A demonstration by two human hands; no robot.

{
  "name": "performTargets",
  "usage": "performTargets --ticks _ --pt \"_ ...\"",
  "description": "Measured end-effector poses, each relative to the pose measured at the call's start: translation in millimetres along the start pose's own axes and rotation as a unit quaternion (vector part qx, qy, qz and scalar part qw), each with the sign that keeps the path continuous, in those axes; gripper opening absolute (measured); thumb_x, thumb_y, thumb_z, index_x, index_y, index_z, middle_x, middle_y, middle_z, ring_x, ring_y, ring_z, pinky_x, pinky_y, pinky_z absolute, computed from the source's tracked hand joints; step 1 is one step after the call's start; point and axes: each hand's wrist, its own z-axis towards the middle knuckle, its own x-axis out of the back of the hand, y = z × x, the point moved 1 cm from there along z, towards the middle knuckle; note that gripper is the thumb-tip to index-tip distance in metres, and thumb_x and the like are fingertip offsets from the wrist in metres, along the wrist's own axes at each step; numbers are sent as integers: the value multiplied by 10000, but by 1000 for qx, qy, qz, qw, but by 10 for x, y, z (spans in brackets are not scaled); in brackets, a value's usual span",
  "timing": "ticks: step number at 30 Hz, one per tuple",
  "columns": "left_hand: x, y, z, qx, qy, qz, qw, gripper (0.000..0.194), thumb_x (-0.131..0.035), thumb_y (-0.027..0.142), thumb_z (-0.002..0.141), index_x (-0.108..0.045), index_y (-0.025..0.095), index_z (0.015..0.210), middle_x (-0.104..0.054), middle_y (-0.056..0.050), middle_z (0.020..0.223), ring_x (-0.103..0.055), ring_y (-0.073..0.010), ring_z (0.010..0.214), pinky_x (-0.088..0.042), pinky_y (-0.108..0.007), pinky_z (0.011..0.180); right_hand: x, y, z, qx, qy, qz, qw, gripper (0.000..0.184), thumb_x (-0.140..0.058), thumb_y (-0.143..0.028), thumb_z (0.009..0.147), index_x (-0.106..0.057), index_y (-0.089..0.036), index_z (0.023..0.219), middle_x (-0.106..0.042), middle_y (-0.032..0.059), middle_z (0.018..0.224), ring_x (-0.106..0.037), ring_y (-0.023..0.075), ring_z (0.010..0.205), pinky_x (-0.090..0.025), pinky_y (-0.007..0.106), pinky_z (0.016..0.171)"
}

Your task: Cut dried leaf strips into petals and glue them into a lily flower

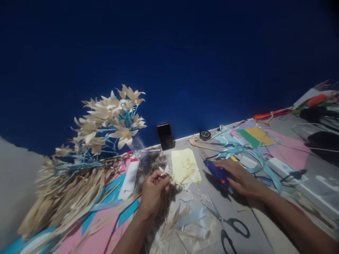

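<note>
My left hand (155,190) pinches a small cream-coloured handmade flower (165,171) whose petals stick out above the fingertips. To the right, my right hand (239,176) is wrapped round a dark blue glue gun (217,173), its nozzle pointing away toward the wall. Between the hands lies a pale yellow sheet (185,164) with bits of dried residue on it. Scissors with black handles (225,223) rest on the table below the glue gun, blades apart. Cut scraps of husk and ribbon (192,217) are strewn in front of the left hand.
A clear vase (139,150) holds cream flowers (106,113) on blue stems. Dried husks (69,190) and coloured paper (87,229) cover the left side. A phone (165,136) leans against the blue wall. Blue ribbon (254,155) and a white power strip (287,171) lie at right.
</note>
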Motion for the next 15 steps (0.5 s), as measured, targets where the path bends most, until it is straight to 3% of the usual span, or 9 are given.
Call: performTargets --ticks 4,9,15 --pt "-103 -19 6 -6 4 -10 1000 346 -901 260 577 -630 155 766 -575 63 568 -465 -45 449 -324 -141 434 108 -251 -41 11 37 132 991 423 -495 -289 968 -517 -247 1389 -607 134 1337 -571 298 1238 -490 457 1026" --pt "-265 -24 -13 -10 -2 -8 1000 319 -898 245 569 -634 155 724 -582 53 572 -449 -43 448 -325 -149 444 156 -711 93 46 -49 212 975 362 -462 -393 994 -540 -230 1308 -629 135 1195 -595 279 1094 -510 432 950" --pt "-321 -11 -65 -1 -4 -4 1000 302 -895 222 546 -637 154 688 -616 30 592 -440 -44 451 -326 -157 446 120 -805 139 43 -81 221 971 363 -370 -438 1032 -554 -197 1232 -612 137 1112 -561 266 1013 -492 430 906"
